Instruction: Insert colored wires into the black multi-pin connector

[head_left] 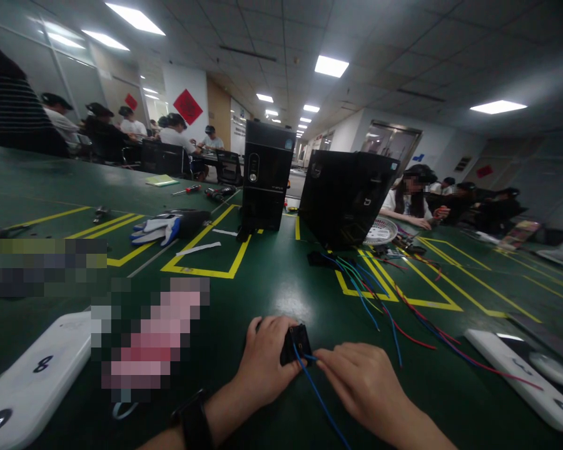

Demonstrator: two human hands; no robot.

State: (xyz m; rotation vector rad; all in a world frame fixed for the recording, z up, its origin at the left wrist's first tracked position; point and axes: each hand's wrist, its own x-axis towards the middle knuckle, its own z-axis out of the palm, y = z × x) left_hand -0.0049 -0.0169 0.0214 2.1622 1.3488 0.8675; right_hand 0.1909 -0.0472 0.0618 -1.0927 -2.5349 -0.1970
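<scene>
My left hand (268, 350) is closed around a small black block-shaped part (302, 338) just above the green table. A blue wire (319, 395) runs from the front of this part down toward the bottom edge. Close to its right side, my right hand (366, 375) pinches the end of a short blue wire (311, 357) that meets the part's lower edge. Whether that end sits inside the part I cannot tell. The fingers of my left hand hide the part's left side.
Loose red, blue and green wires (394, 334) lie to the right. Two black computer cases (268, 175) stand at the back. White devices (42, 369) lie at both sides. Gloves (157, 230) and a screwdriver (186, 190) are at left. A person (410, 200) sits across the table.
</scene>
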